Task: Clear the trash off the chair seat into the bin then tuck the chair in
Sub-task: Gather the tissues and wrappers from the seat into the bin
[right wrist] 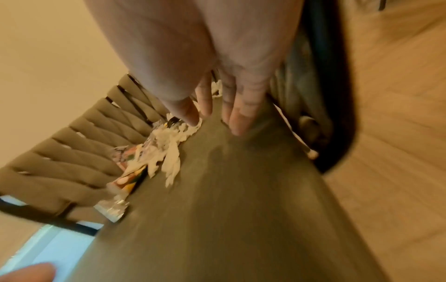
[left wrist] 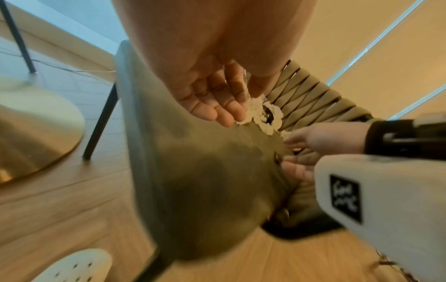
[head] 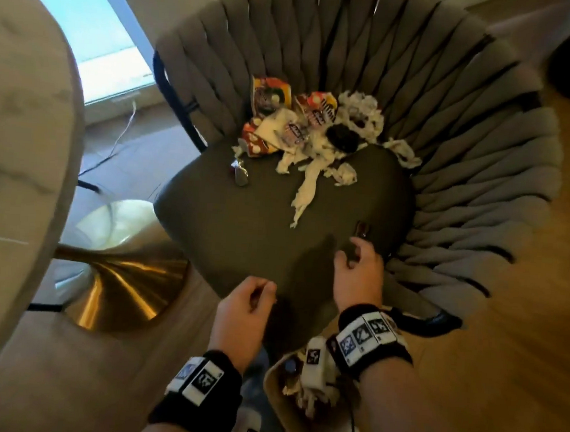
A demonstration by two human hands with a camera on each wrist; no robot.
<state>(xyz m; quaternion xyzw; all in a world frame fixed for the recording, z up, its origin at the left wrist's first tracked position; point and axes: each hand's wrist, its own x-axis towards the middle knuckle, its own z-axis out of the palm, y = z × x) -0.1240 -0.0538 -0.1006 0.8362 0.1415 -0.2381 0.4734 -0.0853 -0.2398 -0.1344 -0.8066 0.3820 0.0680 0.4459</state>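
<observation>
The chair has a woven grey back and a dark olive seat. A trash pile of snack wrappers and torn white tissue lies at the back of the seat, also visible as the trash pile in the right wrist view. A small foil wrapper lies apart to its left. My right hand hovers over the seat's front right with relaxed fingers, holding nothing; a small dark scrap lies just beyond it. My left hand hangs loosely curled and empty at the seat's front edge. The beige bin stands under my right wrist.
A round marble table top on a gold pedestal base stands left of the chair. Wooden floor lies to the right. A cable runs on the floor by the window. The bin holds tissue.
</observation>
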